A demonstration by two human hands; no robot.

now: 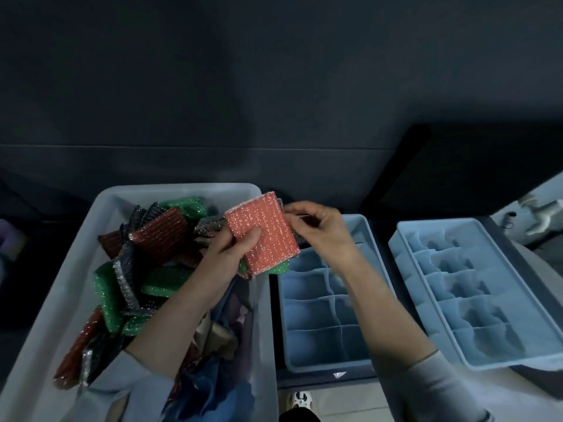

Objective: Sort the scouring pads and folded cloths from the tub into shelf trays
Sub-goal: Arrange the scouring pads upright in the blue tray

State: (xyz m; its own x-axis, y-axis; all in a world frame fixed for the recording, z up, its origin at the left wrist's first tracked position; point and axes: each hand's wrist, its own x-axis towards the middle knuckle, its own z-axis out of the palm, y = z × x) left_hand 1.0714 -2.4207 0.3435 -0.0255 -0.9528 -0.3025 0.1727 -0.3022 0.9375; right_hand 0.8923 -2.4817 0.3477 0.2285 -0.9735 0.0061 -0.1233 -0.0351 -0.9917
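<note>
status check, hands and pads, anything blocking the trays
Left hand gripping red pad with a green pad behind it, right hand pinching the red pad's far edge. Held above near tray. Tray cells look empty, nothing blocking.

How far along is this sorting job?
Barely begun. Done: nothing visible, since both blue trays show only empty compartments. In hand: the left hand holds a red scouring pad with a green one beneath, while the right hand pinches its edge. Left: the grey tub remains heaped with pads and cloths.
</note>
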